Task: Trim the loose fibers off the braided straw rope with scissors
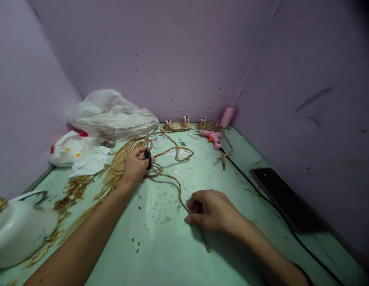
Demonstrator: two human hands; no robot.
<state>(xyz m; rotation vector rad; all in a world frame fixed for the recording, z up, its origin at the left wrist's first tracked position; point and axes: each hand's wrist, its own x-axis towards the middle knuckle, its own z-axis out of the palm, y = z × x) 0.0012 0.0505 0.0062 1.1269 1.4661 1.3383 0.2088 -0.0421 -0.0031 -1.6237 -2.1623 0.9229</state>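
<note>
My left hand [135, 163] is closed around the black handles of a pair of scissors [148, 155], whose blades point up and away from me. Beneath and beside it, a long twisted straw-coloured rope [172, 178] loops over the pale green table. Nearer to me, my right hand [212, 209] pinches this rope between thumb and fingers close to its end. The loose end lies below the hand, pointing toward the front. Flat dry fibres [119, 163] are spread to the left of the scissors.
A pink glue gun [212, 139] with a black cord lies behind, near a pink thread spool [227, 116]. Small woven pieces [176, 126] stand at the back wall. A dark phone [287, 198] is at right; a plastic bag [110, 113] and white pot [26, 234] are left.
</note>
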